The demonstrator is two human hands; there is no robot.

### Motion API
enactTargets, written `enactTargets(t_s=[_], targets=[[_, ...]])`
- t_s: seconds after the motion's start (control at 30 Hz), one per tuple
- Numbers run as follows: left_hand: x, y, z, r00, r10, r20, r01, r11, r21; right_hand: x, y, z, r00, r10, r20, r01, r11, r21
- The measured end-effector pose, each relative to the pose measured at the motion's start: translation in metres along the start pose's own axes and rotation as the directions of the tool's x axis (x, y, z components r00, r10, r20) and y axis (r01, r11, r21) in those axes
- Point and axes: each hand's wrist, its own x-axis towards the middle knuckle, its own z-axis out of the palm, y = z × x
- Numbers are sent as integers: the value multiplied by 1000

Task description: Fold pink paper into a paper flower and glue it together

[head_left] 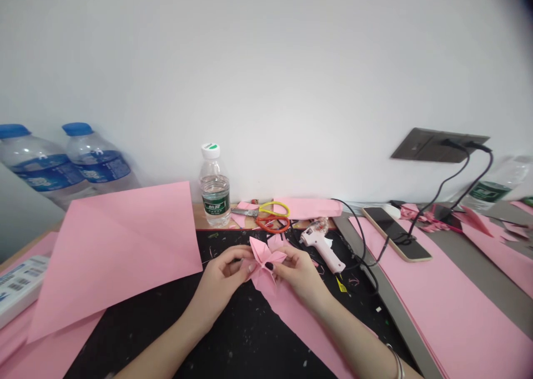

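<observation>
Between my two hands is a folded pink paper flower point(262, 252) with pointed petals. My left hand point(227, 270) pinches its left side between thumb and fingers. On the other side, my right hand point(302, 273) grips a petal, its dark-nailed thumb pressed near the flower's centre. A long strip of pink paper point(300, 320) lies under the flower and my right forearm on the black mat point(233, 334). Close behind my right hand rests a white hot glue gun point(322, 247) with its cord trailing right. Scissors point(272, 217) with yellow and orange handles lie beyond the flower.
A small water bottle point(215, 193) stands by the wall; two larger blue-capped bottles point(97, 162) are at left. Large pink sheets point(125, 251) cover the left side. A phone point(395, 233) lies on pink paper at right, near cords running to a wall socket point(433, 145).
</observation>
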Motion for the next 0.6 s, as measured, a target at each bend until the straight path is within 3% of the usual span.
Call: enactTargets(t_s=[0.1,0.23,0.43,0.6], targets=[[0,3,3,991,-101,83,111,985,-131,-1,1,1,1000,-14,-9,13,999,-53],[-1,3,2,962,-176,210,214,961,-174,-4,6,2,999,-36,-14,32,977,-211],[-1,-2,1,987,-124,106,131,989,-72,-8,6,3,988,-151,-39,107,835,-539],[-1,-7,0,994,-110,10,110,994,10,-9,4,4,981,-191,22,174,830,-531]])
